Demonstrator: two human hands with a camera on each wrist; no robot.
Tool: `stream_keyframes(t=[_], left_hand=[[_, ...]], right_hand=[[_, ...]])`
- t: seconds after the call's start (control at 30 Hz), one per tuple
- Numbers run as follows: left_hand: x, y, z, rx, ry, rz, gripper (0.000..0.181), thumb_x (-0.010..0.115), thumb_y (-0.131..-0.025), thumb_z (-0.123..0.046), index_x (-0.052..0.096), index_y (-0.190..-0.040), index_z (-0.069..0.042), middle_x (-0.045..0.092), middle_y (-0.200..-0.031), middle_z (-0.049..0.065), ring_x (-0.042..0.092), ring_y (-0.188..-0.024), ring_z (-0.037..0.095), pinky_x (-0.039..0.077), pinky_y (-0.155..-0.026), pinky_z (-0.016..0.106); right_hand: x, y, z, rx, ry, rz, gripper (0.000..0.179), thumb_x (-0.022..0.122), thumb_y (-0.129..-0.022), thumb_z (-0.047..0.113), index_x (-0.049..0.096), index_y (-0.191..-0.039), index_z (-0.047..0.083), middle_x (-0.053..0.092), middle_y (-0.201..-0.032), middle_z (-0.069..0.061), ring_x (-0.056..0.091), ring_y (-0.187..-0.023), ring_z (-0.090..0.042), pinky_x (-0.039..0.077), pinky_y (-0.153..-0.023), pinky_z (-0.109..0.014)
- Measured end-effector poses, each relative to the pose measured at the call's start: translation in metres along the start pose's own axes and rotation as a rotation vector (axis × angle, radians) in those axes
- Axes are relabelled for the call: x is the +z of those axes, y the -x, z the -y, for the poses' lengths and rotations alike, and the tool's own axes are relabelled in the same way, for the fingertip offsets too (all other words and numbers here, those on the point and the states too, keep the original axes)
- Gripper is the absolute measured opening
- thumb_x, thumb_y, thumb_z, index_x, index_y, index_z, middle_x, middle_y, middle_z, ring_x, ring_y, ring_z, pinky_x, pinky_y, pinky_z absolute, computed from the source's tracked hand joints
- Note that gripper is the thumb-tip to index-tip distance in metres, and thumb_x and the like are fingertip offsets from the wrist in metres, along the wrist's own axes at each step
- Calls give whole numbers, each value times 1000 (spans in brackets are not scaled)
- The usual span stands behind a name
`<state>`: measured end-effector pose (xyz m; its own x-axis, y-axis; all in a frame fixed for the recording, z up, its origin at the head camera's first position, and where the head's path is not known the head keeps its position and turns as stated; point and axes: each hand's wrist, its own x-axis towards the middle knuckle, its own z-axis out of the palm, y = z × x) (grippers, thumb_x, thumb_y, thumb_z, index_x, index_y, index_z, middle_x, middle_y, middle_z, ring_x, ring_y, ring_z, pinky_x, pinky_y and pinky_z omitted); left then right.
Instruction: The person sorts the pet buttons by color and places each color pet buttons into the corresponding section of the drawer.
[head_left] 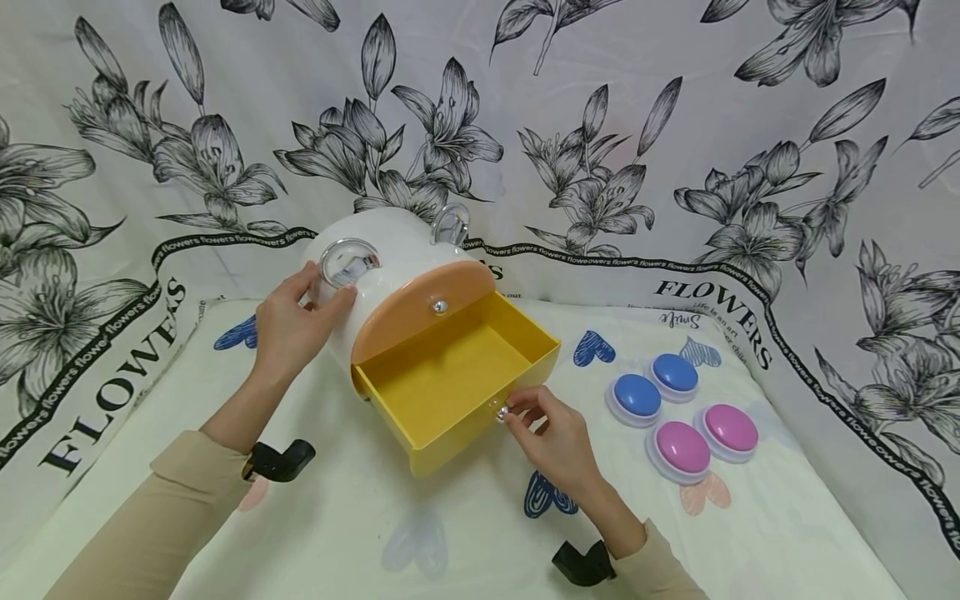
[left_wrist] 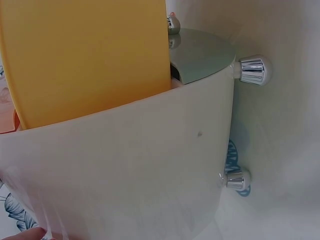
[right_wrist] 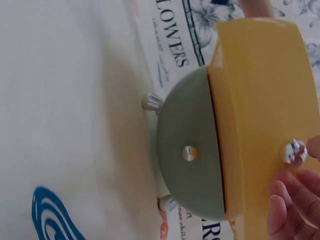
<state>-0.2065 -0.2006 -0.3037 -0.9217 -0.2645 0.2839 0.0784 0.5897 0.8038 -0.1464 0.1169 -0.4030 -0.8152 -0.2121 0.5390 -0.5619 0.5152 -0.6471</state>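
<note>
Apparently sliding drawer point(head_left: 453, 367): right hand point(head_left: 553, 437) pinches front knob point(head_left: 502, 412); left hand point(head_left: 294, 321), thumb and fingers apart, braces cabinet point(head_left: 403, 252) behind drawer. Next move likely needs level force.

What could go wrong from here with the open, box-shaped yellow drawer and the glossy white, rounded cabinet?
The yellow drawer juts well out of the white cabinet; pulled further, it might come free.

The right hand pinches only a small, round, shiny silver knob, so its fingertips could slip off.

The cabinet has short, ridged silver feet; if the left hand against its side eased, a pull might shift it.
</note>
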Motion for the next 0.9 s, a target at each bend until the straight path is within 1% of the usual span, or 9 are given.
stream_keyframes(t=[0.13,0.23,0.43,0.5,0.57,0.63,0.7,0.83,0.9], left_hand=[[0,0,0,-3,0,0,72,60,-83,-50,40,-139,-9,35,-146,4,36,-132,25,44,-95,44],[0,0,0,-3,2,0,73,59,-83,-51,41,-139,-9,35,-146,4,36,-132,25,44,-96,44],[0,0,0,-8,3,4,75,59,-82,-53,40,-139,-9,36,-146,4,36,-132,25,44,-96,44],[0,0,0,-10,0,5,75,59,-81,-53,41,-139,-9,35,-146,4,36,-132,25,44,-96,44],[0,0,1,-13,-3,5,75,59,-81,-53,41,-139,-9,35,-146,4,36,-132,25,44,-96,44],[0,0,1,-11,-2,3,74,60,-82,-52,41,-139,-10,35,-146,4,36,-132,25,44,-96,44],[0,0,1,-9,-1,3,73,60,-82,-51,41,-139,-10,35,-146,5,36,-132,26,44,-96,45],[-1,1,0,-2,4,5,70,60,-83,-49,41,-139,-11,35,-147,5,36,-132,26,44,-95,46],[-1,1,-1,-1,2,8,70,60,-83,-49,41,-140,-11,34,-147,5,36,-132,27,44,-95,46]], right_hand=[[-9,1,-7,17,-9,-28,19,70,-81,10,61,-98,12,65,-90,4,57,-72,-5,53,-57,-21],[-16,1,-13,49,2,-58,21,70,-81,9,61,-100,11,66,-92,3,59,-76,-6,55,-61,-22],[-37,5,-27,115,51,-102,32,70,-81,11,60,-112,11,66,-104,3,61,-91,-9,56,-75,-28],[-46,7,-32,131,75,-114,38,70,-81,11,59,-117,12,65,-109,2,60,-98,-10,54,-80,-24],[-56,9,-39,143,108,-125,42,70,-81,12,57,-121,11,64,-114,0,59,-103,-12,51,-84,-18],[-66,11,-45,164,130,-140,45,70,-81,12,56,-123,10,62,-118,-2,58,-106,-14,46,-86,-11],[-76,14,-52,184,146,-159,48,70,-81,12,55,-125,9,61,-120,-3,56,-108,-16,43,-87,-7],[-95,22,-65,229,193,-194,52,70,-80,11,53,-129,10,59,-124,-5,54,-112,-18,39,-89,-5],[-104,27,-71,262,223,-190,54,70,-81,13,51,-131,11,57,-126,-6,52,-114,-20,39,-91,-8]])
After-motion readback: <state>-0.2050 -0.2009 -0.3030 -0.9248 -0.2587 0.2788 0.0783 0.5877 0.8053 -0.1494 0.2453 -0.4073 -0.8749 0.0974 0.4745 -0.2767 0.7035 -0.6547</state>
